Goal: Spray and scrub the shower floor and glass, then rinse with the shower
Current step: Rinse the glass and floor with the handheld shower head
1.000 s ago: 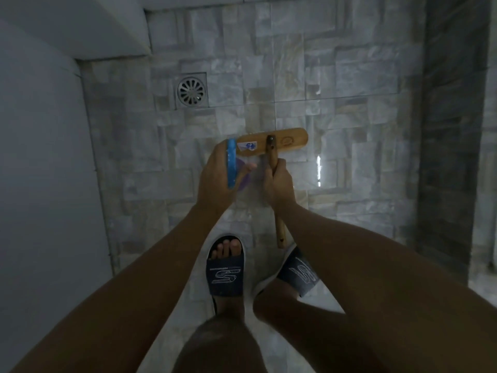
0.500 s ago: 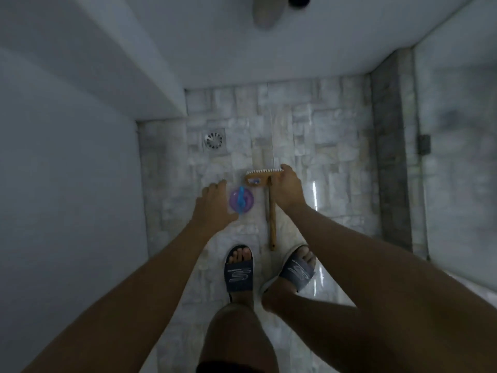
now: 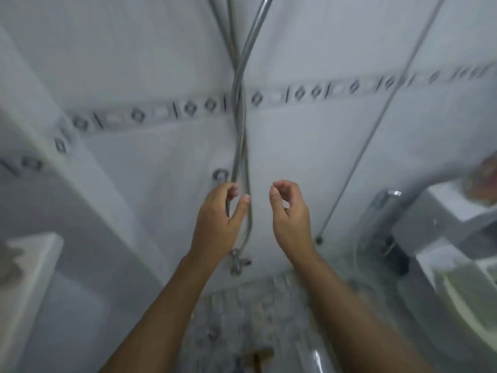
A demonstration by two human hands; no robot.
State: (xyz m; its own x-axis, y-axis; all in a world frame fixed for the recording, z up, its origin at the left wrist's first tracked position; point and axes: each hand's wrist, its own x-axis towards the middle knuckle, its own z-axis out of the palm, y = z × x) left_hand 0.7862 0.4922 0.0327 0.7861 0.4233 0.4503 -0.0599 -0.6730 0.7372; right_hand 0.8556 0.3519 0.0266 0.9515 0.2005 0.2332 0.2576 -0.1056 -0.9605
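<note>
The view faces the white tiled shower wall. Two chrome shower hoses (image 3: pixel 240 125) hang down its middle to a small tap valve (image 3: pixel 238 261). My left hand (image 3: pixel 219 222) is raised at the hoses, thumb and fingers apart, with one hose running between them and no firm grip. Just to the right, my right hand (image 3: pixel 290 215) is raised with its fingers loosely curled and nothing in it. The wooden scrub brush (image 3: pixel 257 356) lies on the stone-tile floor (image 3: pixel 242 305) at the bottom edge. The spray bottle is out of sight.
The glass panel's edge (image 3: pixel 376 122) slants down the right side. Beyond it are a chrome faucet (image 3: pixel 388 196) and a white basin (image 3: pixel 462 286). A white ledge (image 3: pixel 29 265) sticks out at the left. A patterned tile band (image 3: pixel 188 107) crosses the wall. The picture is motion-blurred.
Both hands let go of the brush and bottle on the floor and rose to the hoses. The view swung up from the floor to the wall.
</note>
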